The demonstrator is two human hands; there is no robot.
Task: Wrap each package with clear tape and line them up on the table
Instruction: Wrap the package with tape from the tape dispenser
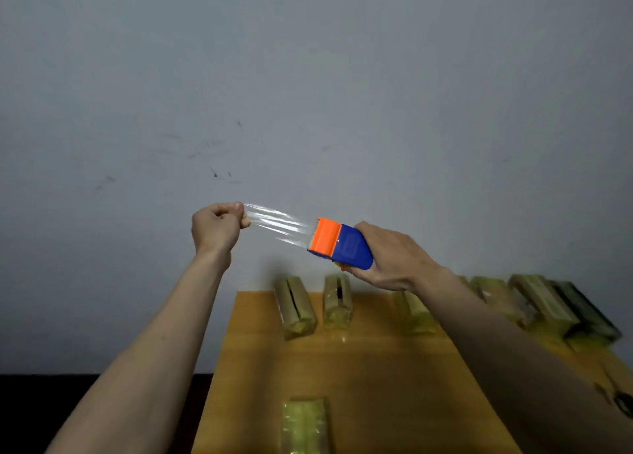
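My right hand (pixel 394 258) grips a blue and orange tape dispenser (pixel 339 243) raised above the table. A strip of clear tape (pixel 277 225) stretches from its orange mouth leftward to my left hand (pixel 217 225), which pinches the tape's free end between thumb and fingers. Both hands are held up in front of the wall. One package (pixel 303 424) lies on the orange table (pixel 370 368) near me, straight below. Several tape-wrapped brownish packages stand in a row along the far edge, such as one at the left (pixel 294 308) and another beside it (pixel 337 301).
More packages (pixel 548 309) crowd the far right of the table, partly behind my right forearm. A grey wall fills the background. The table's left edge drops to a dark floor (pixel 102 385). A small dark object (pixel 621 402) lies at the right edge.
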